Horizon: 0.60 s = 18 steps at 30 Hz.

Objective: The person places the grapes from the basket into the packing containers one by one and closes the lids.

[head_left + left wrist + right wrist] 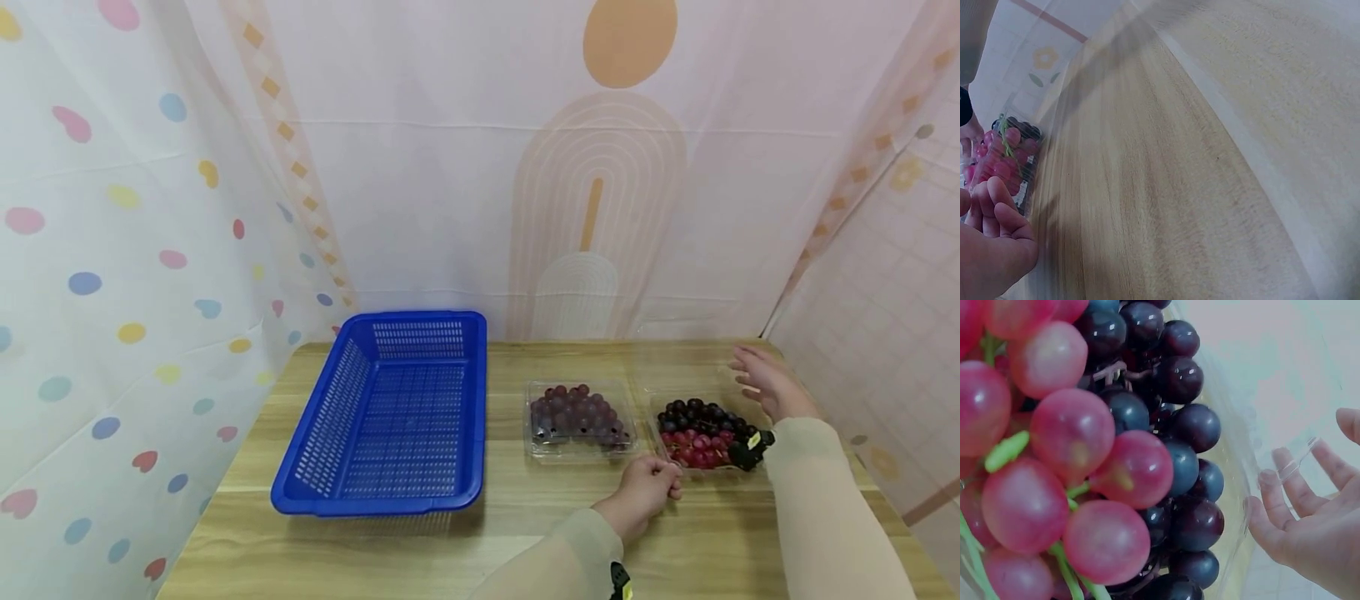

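Observation:
A clear plastic clamshell box stands at the right of the table with its lid raised at the back. Inside it lie red grapes at the front and dark grapes behind; green stems show in the right wrist view. My left hand grips the box's near left corner with curled fingers, the contact partly hidden. Beyond the right side of the box, my right hand is spread, its fingertips against clear plastic. Left of this box sits a second clear box, lid down, holding purplish grapes.
A blue plastic basket with slotted walls stands on the left part of the wooden table. Patterned curtains hang behind and at both sides of the table.

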Each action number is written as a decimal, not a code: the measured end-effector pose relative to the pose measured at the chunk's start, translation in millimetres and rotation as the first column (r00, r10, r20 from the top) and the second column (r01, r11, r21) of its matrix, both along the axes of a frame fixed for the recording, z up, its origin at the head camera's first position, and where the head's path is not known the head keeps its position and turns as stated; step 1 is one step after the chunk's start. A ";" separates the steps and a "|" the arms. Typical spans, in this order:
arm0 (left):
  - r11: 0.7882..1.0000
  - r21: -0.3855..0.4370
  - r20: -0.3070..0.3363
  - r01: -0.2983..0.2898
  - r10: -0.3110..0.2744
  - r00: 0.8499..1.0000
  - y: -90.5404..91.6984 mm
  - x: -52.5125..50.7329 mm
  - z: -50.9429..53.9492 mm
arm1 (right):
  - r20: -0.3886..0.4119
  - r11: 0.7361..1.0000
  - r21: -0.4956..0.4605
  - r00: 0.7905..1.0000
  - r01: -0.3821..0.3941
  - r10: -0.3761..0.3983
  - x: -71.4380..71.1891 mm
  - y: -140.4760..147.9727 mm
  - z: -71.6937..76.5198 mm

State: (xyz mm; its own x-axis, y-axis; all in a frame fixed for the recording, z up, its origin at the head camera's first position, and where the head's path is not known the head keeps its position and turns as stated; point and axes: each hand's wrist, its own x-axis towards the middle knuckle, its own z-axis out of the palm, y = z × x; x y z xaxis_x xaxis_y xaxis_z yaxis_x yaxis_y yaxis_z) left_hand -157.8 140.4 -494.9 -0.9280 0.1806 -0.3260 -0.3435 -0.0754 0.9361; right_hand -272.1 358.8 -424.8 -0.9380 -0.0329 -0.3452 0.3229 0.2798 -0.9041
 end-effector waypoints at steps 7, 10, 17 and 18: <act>1.000 -0.003 -0.011 -0.004 0.004 1.000 0.3 0.6 -0.9 | -0.036 0.995 -0.062 0.996 0.077 -0.079 2.9 -1.0 7.4; 1.000 -0.016 -0.013 0.005 -0.005 1.000 -0.3 0.8 -0.7 | -0.051 0.988 -0.114 0.993 0.105 -0.111 4.6 -1.0 11.8; 1.000 -0.026 -0.006 -0.002 0.002 1.000 0.1 0.2 -1.4 | -0.074 0.934 -0.331 0.983 0.138 -0.171 8.0 3.1 17.5; 1.000 -0.025 -0.007 -0.003 0.003 1.000 0.2 0.2 -1.4 | -0.078 0.921 -0.365 0.982 0.134 -0.173 9.1 4.3 18.0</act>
State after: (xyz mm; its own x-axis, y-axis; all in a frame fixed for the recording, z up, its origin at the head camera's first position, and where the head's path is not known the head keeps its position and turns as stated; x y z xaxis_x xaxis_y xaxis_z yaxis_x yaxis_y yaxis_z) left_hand -157.6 140.6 -496.3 -0.9307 0.1695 -0.3240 -0.3369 -0.0527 0.9401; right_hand -263.0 363.1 -406.8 -0.9719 0.0120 -0.2352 0.2324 -0.1130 -0.9660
